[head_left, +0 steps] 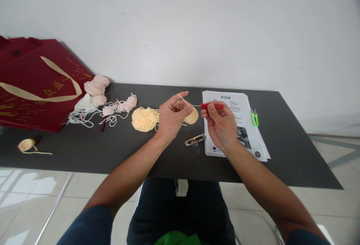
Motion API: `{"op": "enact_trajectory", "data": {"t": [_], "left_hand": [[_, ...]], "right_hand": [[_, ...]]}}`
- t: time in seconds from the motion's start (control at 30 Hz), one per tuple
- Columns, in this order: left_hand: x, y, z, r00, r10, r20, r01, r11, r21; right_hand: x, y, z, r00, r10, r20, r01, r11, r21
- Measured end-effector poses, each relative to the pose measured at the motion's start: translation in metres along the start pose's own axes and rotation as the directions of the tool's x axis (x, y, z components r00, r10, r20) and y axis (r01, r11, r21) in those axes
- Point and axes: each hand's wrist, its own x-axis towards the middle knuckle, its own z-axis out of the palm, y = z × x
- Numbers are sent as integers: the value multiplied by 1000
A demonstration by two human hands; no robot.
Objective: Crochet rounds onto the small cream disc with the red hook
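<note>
My right hand (221,125) grips a crochet hook (213,106) by its red handle, the thin metal shaft pointing left. The hook's tip reaches my left hand (173,115), where the fingers hide its exact end. Pinched in my left hand is a pale yellow crochet piece (191,116), rounded and partly covered by the fingers. A strand of yellow yarn runs up over my raised left index finger. Just left of that hand lies a loose ball of yellow yarn (144,119) on the table.
The dark table (168,166) also bears printed sheets (225,97), green thread snips (254,117), metal snips (195,140) with stitch markers, and pink yarn (97,85). A small cream crochet piece (27,145) sits far left. Behind stands a dark red bag (33,72) against the wall.
</note>
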Motion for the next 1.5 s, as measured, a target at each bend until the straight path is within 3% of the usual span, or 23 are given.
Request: {"op": "enact_trajectory", "data": {"t": [0.1, 0.17, 0.27, 0.37, 0.4, 0.47, 0.57, 0.7, 0.8, 1.2, 1.5], "left_hand": [[0, -1, 0, 1000, -11, 16, 10, 999, 36], [0, 0, 0, 999, -29, 22, 29, 1000, -3], [1, 2, 2, 993, -115, 27, 118, 977, -176], [2, 7, 3, 977, -205, 58, 213, 924, -317], [2, 9, 3, 972, -226, 73, 237, 909, -342], [3, 11, 3, 963, -251, 95, 268, 891, -367], [4, 14, 2, 961, -258, 100, 276, 887, -370], [3, 15, 2, 958, -265, 108, 286, 898, -335], [2, 13, 2, 964, -244, 110, 266, 913, -309], [5, 14, -2, 975, -195, 107, 217, 942, -255], [9, 17, -9, 955, -233, 185, 269, 942, -200]], "right_hand": [[-7, 4, 1, 993, -118, 7, 118, 986, -119], [-13, 7, 1, 964, -266, 21, 261, 925, -275], [-21, 12, -1, 845, -516, 142, 518, 722, -459], [-25, 17, -5, 751, -597, 281, 649, 590, -481], [-24, 19, -6, 753, -592, 289, 650, 597, -471], [-21, 21, -6, 805, -540, 248, 591, 690, -418], [-14, 20, -3, 918, -377, 122, 395, 890, -226], [-4, 9, 1, 986, -156, 58, 158, 987, -34], [-1, 2, 0, 992, -119, 52, 119, 993, 7], [2, -5, -5, 980, -196, 41, 199, 977, -73], [-2, -7, -5, 943, -303, 139, 314, 947, -66]]}}
